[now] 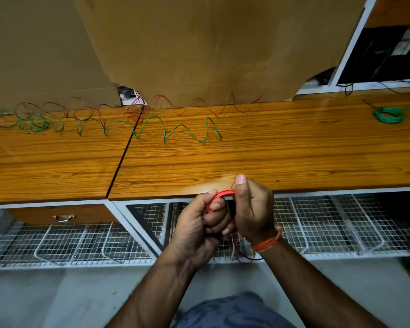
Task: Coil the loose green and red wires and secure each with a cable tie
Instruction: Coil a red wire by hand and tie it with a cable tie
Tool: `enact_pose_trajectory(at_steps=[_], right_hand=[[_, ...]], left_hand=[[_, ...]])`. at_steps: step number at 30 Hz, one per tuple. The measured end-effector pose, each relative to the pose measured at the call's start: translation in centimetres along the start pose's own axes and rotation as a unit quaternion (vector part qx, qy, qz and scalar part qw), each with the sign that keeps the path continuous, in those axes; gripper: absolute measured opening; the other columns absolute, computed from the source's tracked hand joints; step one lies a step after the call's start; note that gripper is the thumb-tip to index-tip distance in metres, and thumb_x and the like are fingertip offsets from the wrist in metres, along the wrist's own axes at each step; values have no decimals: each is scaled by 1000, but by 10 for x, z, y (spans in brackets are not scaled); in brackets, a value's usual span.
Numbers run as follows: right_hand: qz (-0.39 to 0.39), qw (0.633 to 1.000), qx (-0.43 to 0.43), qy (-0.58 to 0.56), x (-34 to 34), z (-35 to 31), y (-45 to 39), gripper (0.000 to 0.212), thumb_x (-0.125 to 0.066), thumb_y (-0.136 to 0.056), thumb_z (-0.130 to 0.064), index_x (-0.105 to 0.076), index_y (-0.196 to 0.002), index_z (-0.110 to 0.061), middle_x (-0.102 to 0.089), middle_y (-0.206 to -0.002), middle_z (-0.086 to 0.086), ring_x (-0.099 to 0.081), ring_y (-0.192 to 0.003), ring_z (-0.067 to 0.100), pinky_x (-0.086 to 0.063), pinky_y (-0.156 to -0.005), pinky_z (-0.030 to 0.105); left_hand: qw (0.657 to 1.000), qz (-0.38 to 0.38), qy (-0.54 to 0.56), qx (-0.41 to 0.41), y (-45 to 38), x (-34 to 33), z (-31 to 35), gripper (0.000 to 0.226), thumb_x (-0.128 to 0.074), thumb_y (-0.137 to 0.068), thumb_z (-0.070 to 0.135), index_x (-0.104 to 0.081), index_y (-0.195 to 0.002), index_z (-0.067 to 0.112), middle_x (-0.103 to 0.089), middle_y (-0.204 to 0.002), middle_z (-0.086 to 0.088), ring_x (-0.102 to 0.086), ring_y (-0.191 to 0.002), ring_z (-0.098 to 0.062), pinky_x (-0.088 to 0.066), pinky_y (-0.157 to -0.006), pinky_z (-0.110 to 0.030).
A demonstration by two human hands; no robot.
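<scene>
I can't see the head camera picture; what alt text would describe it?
Two hands, left hand and right hand, grip a red wire coil at the front edge of a wooden table. Farther back lie a loose green wire, a loose red wire and, far right, a green coil.

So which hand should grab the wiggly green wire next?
Probably the left hand: the loose green wire lies up and to its side. For now both hands, right hand too, hold the red coil.
</scene>
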State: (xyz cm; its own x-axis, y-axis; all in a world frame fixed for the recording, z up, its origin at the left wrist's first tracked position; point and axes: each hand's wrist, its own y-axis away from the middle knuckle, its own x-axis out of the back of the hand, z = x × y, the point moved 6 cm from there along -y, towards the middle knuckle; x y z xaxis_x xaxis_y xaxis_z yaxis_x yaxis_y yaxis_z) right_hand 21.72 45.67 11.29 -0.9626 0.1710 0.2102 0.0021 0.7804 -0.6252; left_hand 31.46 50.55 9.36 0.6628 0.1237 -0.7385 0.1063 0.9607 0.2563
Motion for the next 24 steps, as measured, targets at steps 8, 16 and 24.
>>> enact_pose_trajectory(at_steps=[8,16,24], right_hand=[[-276,934,-165,-158,-2,41,14,29,-51,-103,-31,-62,-81,-16,-60,-64,-8,-53,-58,5,-42,-56,21],[-255,923,-265,-115,17,93,47,20,-68,-92,4,-65,-96,-15,-62,-80,0,-58,-75,13,-50,-70,28],[-273,936,-188,121,-15,65,46,7,-71,-95,-19,-76,-95,-23,-71,-86,-12,-63,-77,-2,-45,-63,9]], left_hand=[[996,78,12,-38,0,26,2,36,-47,-93,31,-50,-60,19,-21,-40,11,-4,-43,-12,-14,-42,-24],[981,133,58,-130,6,79,52,44,-34,-108,30,-45,-67,21,-22,-43,11,-20,-34,-5,-24,-40,-22],[965,151,13,-214,7,114,111,36,-33,-110,30,-46,-78,20,-27,-48,11,-22,-39,-6,-31,-44,-21]])
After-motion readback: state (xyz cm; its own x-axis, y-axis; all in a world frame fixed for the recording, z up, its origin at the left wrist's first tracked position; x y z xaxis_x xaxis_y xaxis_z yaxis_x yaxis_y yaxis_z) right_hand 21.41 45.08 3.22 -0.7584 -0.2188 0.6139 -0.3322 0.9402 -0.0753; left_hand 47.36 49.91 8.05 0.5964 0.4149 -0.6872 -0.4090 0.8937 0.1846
